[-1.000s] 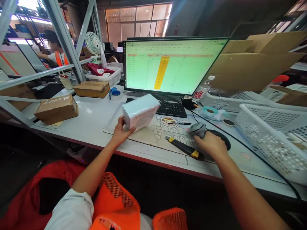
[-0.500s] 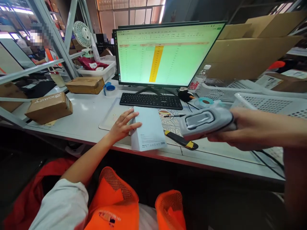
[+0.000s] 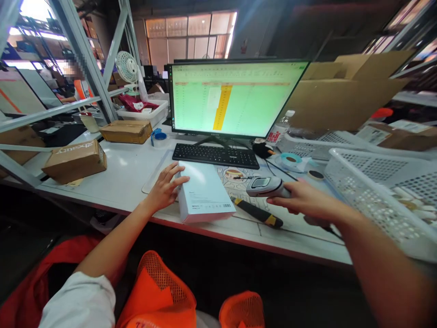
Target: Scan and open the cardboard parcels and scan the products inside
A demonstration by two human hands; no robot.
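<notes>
My left hand (image 3: 167,187) holds a white box (image 3: 205,191) by its left side, fingertips over the top edge. Small print and a barcode show along the box's near end, which sits at the desk's front edge. To the right, my right hand (image 3: 303,200) is closed around the handle of a grey barcode scanner (image 3: 268,186), held above the desk with its head towards the box. Between box and scanner lies a black and yellow utility knife (image 3: 259,212). A thin pen-like item (image 3: 244,177) rests on the printed mat behind it.
A keyboard (image 3: 216,156) and a lit monitor (image 3: 228,105) stand behind the box. Cardboard boxes (image 3: 77,161) lie on the left. White baskets (image 3: 368,182), a tape roll (image 3: 291,159) and a bottle (image 3: 282,127) are on the right. A person in an orange vest (image 3: 82,89) is far left.
My right hand has brought the scanner lower and farther from the camera, nearer the desk. The white box has shifted slightly left and tilted. The camera view has tipped up.
</notes>
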